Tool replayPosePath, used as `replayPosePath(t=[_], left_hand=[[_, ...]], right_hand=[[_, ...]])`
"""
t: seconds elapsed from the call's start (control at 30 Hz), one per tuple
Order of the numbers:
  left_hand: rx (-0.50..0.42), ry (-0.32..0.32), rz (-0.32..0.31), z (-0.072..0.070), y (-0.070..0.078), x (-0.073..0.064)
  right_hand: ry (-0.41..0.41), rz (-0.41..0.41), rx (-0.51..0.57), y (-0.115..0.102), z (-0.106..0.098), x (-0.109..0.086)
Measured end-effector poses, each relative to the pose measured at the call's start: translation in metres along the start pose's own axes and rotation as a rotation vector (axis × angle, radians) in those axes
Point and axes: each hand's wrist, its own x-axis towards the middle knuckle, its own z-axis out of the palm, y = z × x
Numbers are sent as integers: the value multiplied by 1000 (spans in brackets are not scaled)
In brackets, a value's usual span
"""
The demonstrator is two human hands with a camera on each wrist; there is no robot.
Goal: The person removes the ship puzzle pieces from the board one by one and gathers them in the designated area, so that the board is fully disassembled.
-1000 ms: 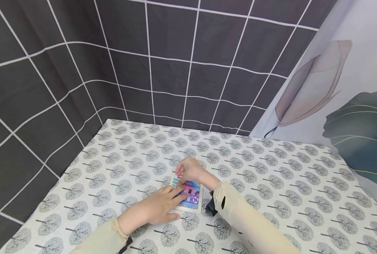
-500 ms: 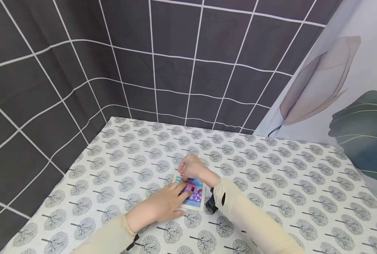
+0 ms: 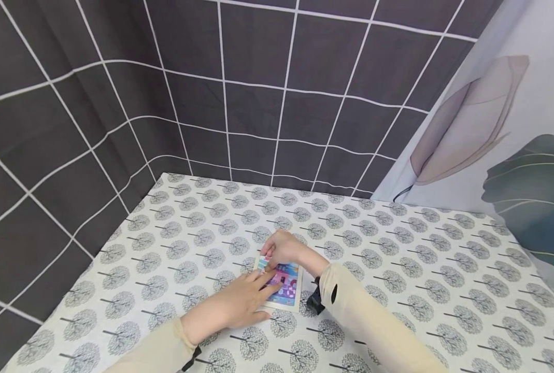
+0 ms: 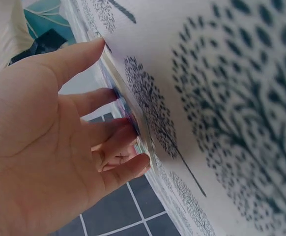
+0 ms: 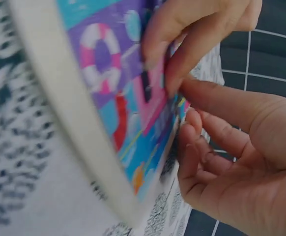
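Observation:
A flat board with a colourful picture (image 3: 289,290) and a cream border lies on the cloth; a striped lifebuoy (image 5: 100,58) shows in its print. My left hand (image 3: 232,303) rests on the board's near left side, fingers spread over the picture and the thumb out past the lower border. In the left wrist view, that hand's fingertips (image 4: 114,94) touch the board along its edge. My right hand (image 3: 283,247) reaches across the far side, its fingers curled. Thumb and fingers pinch at the far left corner, close against the left fingertips, which partly hide the spot.
A white cloth with printed trees (image 3: 388,248) covers the table. Behind and at the left hangs a dark curtain with a white grid (image 3: 253,114). At the right is a pale curtain with large leaves (image 3: 463,124), with a short black cord (image 3: 402,192) at its foot.
The view has shifted slightly. The left hand's fingers have crept a little over the picture toward the right fingertips. Both hands stay at the board, the right still at its far left corner.

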Motion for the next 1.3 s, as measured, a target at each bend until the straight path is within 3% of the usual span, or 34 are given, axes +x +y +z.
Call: replayPosePath(t=[0.27,0.57,0.8,1.3], left_hand=[[-88,18,51,-1,-8,-9],[-101,14,76,0,-12,-14],[-97,12,71,-5,-11,-15],[-127,-24,61,-4,-12,-13]], right_hand=[[32,-174,-35,7,7,-9],[72,-239,-2,18,12,-10],[104,-331,-72,21,13,-13],[168,-447,-153,26,12,-23]])
